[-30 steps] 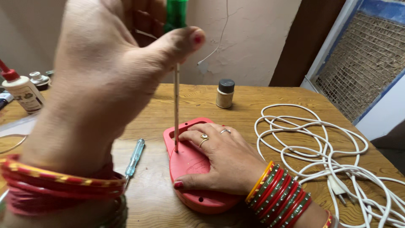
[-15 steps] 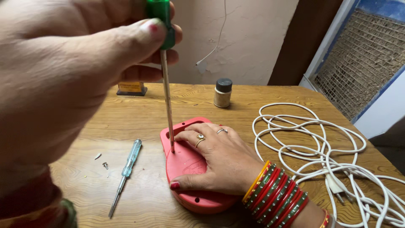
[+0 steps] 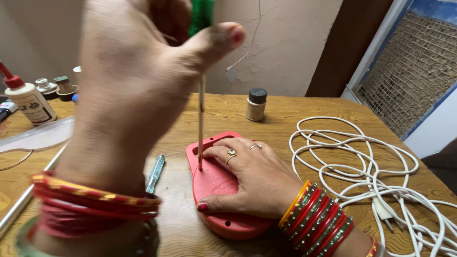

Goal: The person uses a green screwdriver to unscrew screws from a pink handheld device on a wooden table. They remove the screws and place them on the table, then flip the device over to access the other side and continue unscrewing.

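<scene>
My left hand (image 3: 138,90) is raised close to the camera and grips a green-handled screwdriver (image 3: 201,109) held upright. Its tip rests on the top of a red plastic casing (image 3: 214,183) lying flat on the wooden table (image 3: 304,114). My right hand (image 3: 247,178) lies flat on the casing, fingers spread, pressing it down just right of the screwdriver tip. Both wrists carry red and gold bangles.
A small blue-handled screwdriver (image 3: 155,172) lies left of the casing. A coiled white cable with a plug (image 3: 376,176) fills the table's right side. A small dark-capped bottle (image 3: 256,104) stands behind; a white bottle with a red nozzle (image 3: 26,100) and small pots sit far left.
My left hand has shifted back toward the middle of the view with the screwdriver more upright. The right hand and the red casing have stayed put.
</scene>
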